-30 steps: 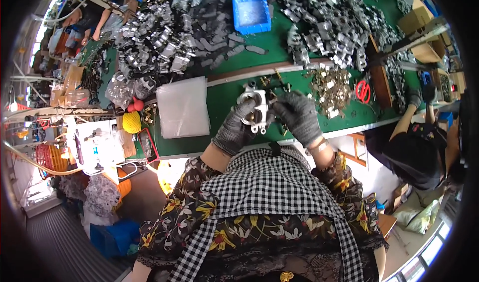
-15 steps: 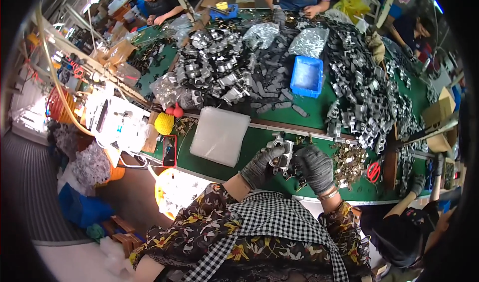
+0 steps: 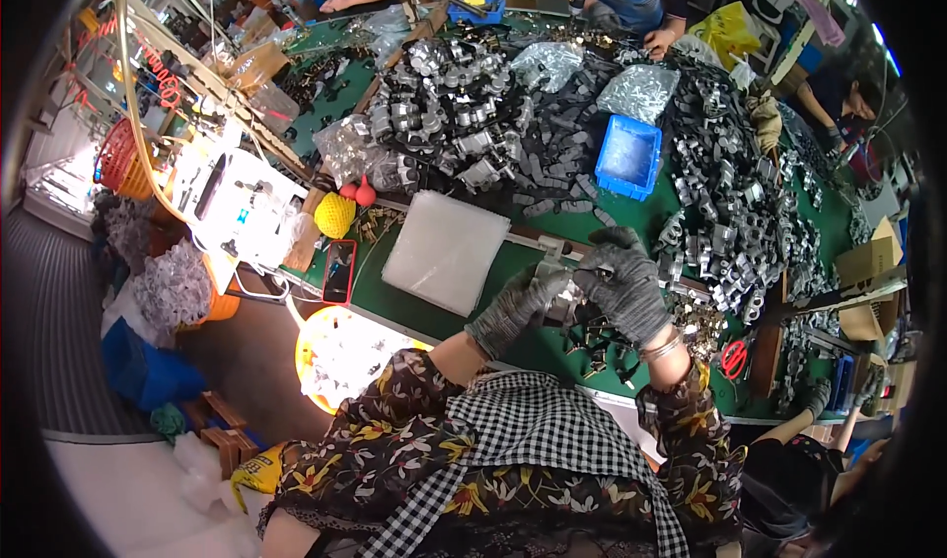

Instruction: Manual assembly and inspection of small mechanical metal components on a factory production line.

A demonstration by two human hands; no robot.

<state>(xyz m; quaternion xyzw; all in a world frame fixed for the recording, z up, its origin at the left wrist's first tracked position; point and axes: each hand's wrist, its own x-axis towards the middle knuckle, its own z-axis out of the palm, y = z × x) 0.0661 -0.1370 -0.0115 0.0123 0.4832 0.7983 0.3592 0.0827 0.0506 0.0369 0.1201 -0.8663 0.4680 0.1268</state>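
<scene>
Both hands wear grey knitted gloves and meet over the near strip of the green table. My left hand point(image 3: 518, 311) is closed around a silvery cast-metal part point(image 3: 563, 306), which is partly covered by fingers. From the right, my right hand point(image 3: 627, 287) bends over the same part with its fingers pinched together; whatever is between them is hidden. Small dark clip-like pieces point(image 3: 602, 353) lie scattered just below the hands. A stack of white sheets point(image 3: 446, 252) lies left of my left hand. To the right of my right hand is a pile of small brass-coloured pieces point(image 3: 702, 326).
Beyond the hands stand a heap of metal castings point(image 3: 449, 114), a blue bin point(image 3: 628, 158) and another heap point(image 3: 725, 213). Red scissors point(image 3: 733, 359) lie at right, a phone point(image 3: 338, 272) at left. An orange basket point(image 3: 314, 361) stands below the table edge. Co-workers sit around.
My right hand has shifted slightly up and turned over the metal part, its fingers now pinched. My left hand still holds the part. The whole view has swung slightly.
</scene>
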